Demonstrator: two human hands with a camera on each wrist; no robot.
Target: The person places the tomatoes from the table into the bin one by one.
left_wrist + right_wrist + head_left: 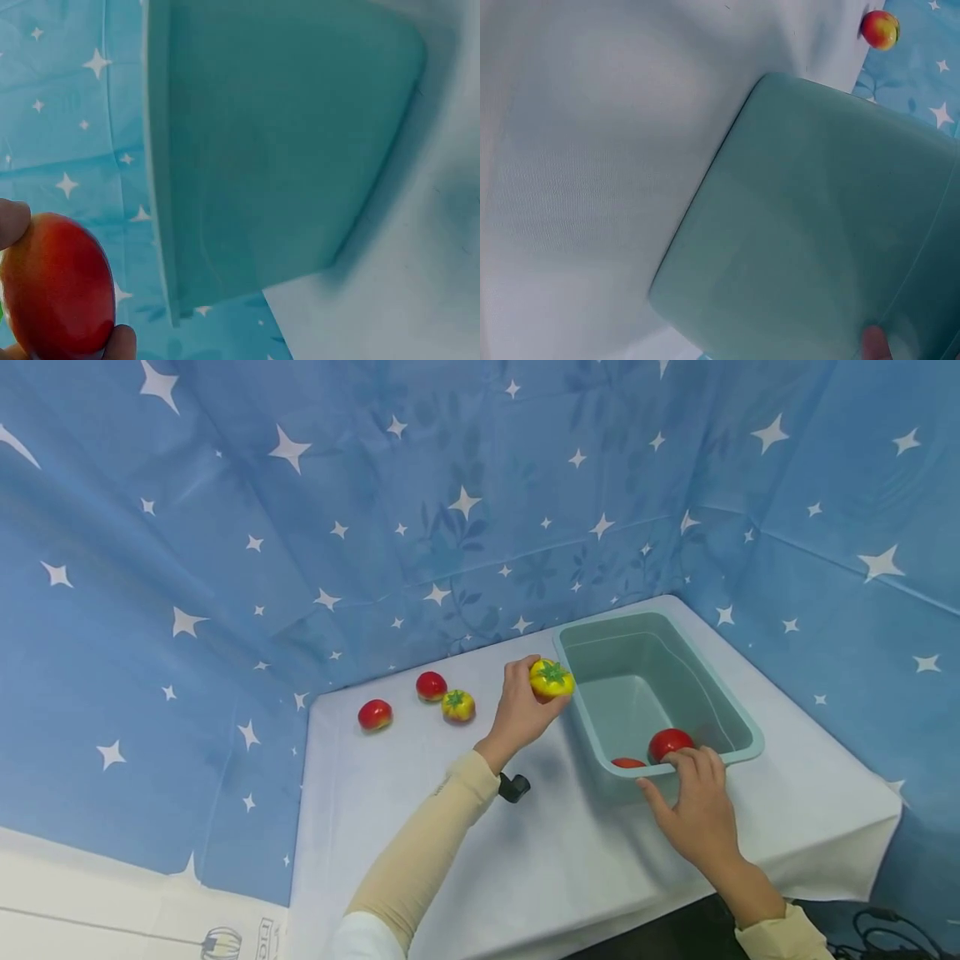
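Observation:
My left hand (519,717) pinches a toy tomato (551,678) between thumb and fingers. Its yellow top with a green leafy star faces up, just beside the left rim of a green plastic bin (615,702). In the left wrist view the tomato's red-orange underside (64,285) shows between the fingertips. My right hand (701,814) grips the bin's near rim, fingers over the edge and thumb against the outer wall. Inside the bin, by the near wall, lie a red tomato (670,744) and another red piece (628,762), partly hidden by the rim.
Left on the white-covered table (420,810) sit two red tomatoes, one farther left (375,715) and one behind (431,686), with a yellow tomato (458,706) beside them. A small black object (514,788) shows by my left wrist. A blue starred curtain (465,552) borders the table.

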